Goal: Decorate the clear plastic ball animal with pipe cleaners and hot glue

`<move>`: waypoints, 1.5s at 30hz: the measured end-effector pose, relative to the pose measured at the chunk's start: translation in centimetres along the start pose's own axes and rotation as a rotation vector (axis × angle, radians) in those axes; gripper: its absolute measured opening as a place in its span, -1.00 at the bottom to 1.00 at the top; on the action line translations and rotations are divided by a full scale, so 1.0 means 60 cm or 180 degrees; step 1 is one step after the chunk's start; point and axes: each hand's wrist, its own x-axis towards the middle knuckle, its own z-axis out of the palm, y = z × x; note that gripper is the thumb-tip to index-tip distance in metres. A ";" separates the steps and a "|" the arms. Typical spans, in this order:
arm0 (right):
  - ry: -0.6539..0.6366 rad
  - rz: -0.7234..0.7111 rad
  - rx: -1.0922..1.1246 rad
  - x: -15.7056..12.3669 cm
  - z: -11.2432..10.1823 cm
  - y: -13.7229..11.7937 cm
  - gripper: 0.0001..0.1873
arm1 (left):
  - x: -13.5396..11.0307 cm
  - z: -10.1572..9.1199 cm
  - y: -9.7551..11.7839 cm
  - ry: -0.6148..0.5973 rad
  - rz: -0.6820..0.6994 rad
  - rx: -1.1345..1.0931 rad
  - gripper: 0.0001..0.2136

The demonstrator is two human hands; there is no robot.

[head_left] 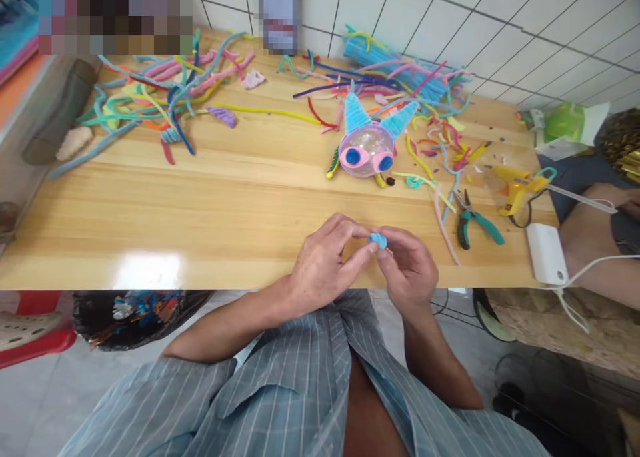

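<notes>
Both hands meet above the near edge of the tabletop [240, 197], a small blue piece [379, 241] between them. The left hand [325, 264] has its grip closed on the piece, thumb and forefinger pinching it from the left; the right hand [410, 267] has its grip clamped on the same piece from the other side. Beyond the hands sits a clear, round figure [367, 147] with pink-rimmed blue eyes and two pointed blue ears. Pliers [489, 229] lie to the right with their handles spread, near a yellow glue gun [524, 189] and a white box [547, 252]. Loose fuzzy stems [165, 70] lie in a tangle at far left, and a blue bundle [385, 60] rests by the tiled wall [450, 17].
</notes>
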 end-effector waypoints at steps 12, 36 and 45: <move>0.0148 -0.0563 -0.0288 -0.006 -0.011 0.014 -0.66 | 0.002 0.028 0.010 0.0054 0.0103 -0.0267 -0.84; 0.0509 0.0424 0.0284 -0.020 0.002 0.017 -0.79 | -0.010 0.038 -0.007 -0.0093 0.0616 0.0650 -0.82; 0.0259 0.0654 0.0524 -0.016 -0.005 0.018 -0.75 | -0.012 0.035 -0.009 -0.0108 0.0610 0.0505 -0.84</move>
